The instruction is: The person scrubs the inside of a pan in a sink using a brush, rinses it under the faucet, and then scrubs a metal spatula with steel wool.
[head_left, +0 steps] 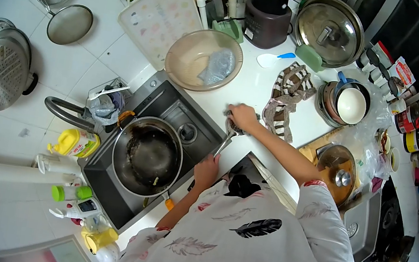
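Note:
My left hand [205, 171] is closed round the handle of a metal utensil [228, 138], at the counter edge beside the sink. At the utensil's wider end, my right hand [244, 118] is closed over a dark grey scrubbing pad [228, 113], only partly visible under the fingers. A large dark wok [147, 156] rests across the grey sink [102, 195], with brown marks and a small yellowish scrap inside. Right of my right hand lies a brown and white patterned cloth [289, 97].
A beige basin [175, 62] with bubble wrap stands beyond the sink. Further back are a blender [267, 23] and a large glass lid [328, 35]. Bottles, including a yellow one [77, 143], line the left side; bowls [351, 105] and a lidded pan [335, 169] stand right.

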A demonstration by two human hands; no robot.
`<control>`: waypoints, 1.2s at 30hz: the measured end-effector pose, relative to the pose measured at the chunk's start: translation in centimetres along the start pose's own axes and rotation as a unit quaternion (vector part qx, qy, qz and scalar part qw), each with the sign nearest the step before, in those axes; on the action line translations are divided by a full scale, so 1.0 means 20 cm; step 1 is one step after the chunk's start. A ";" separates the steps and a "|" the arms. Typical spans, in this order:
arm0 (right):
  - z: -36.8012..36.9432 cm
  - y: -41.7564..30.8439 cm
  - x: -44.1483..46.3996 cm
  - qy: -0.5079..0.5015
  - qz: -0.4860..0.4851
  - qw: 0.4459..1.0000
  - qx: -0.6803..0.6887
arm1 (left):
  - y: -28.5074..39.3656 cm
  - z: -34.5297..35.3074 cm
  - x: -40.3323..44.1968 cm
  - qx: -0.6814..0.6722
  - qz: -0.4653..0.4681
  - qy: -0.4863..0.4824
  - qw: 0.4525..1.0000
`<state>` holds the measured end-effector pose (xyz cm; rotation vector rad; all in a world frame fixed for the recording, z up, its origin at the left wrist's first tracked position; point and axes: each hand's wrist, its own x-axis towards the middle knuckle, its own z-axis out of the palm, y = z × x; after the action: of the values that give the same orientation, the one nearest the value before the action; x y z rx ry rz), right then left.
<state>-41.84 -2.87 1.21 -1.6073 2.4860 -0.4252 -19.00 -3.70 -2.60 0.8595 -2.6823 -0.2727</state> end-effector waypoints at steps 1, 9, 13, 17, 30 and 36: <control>0.00 0.03 0.03 0.002 0.001 1.000 0.000 | 0.01 -0.01 0.01 0.014 -0.007 -0.010 1.000; 0.03 0.09 -0.01 0.066 0.072 0.993 0.068 | 0.02 -0.03 0.01 0.015 -0.051 -0.013 0.998; 0.04 0.07 -0.17 0.132 0.114 0.982 0.067 | 0.02 -0.03 0.02 0.004 -0.069 -0.015 0.997; 0.08 0.05 -0.24 0.098 0.149 0.979 0.099 | -0.01 0.00 0.01 -0.001 -0.048 -0.014 0.999; 0.08 -0.28 -0.28 0.057 -0.118 0.991 0.017 | 0.00 -0.01 0.02 0.001 -0.049 -0.027 0.998; 0.04 -0.32 -0.23 0.032 -0.064 0.997 0.030 | -0.01 -0.01 0.02 0.000 -0.063 -0.029 0.998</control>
<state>-34.29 -1.30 2.40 -1.7616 2.3975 -0.5712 -19.21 -4.08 -2.30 1.0371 -2.6862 -0.3308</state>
